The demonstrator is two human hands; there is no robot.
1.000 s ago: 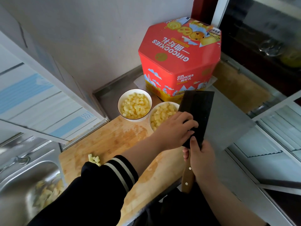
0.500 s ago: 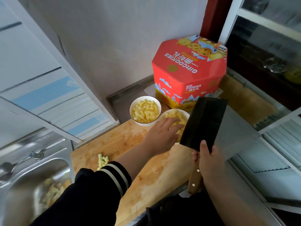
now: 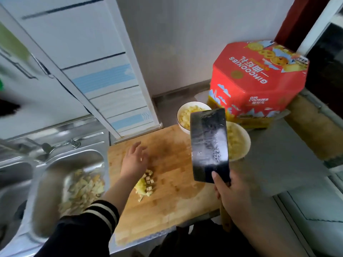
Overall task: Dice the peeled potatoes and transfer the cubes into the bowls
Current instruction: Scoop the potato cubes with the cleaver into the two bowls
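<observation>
Right hand (image 3: 233,197) grips cleaver (image 3: 208,145); left hand (image 3: 134,161) open; tin (image 3: 259,84) reads "GIFT COOKIES".

Soft daylight from the right; motion blur throughout, wide-angle bending at the edges.

I see small pile of pale yellow potato cubes (image 3: 145,185) on cutting board (image 3: 167,210); two white bowls (image 3: 239,143) beyond, both holding cubes.
</observation>
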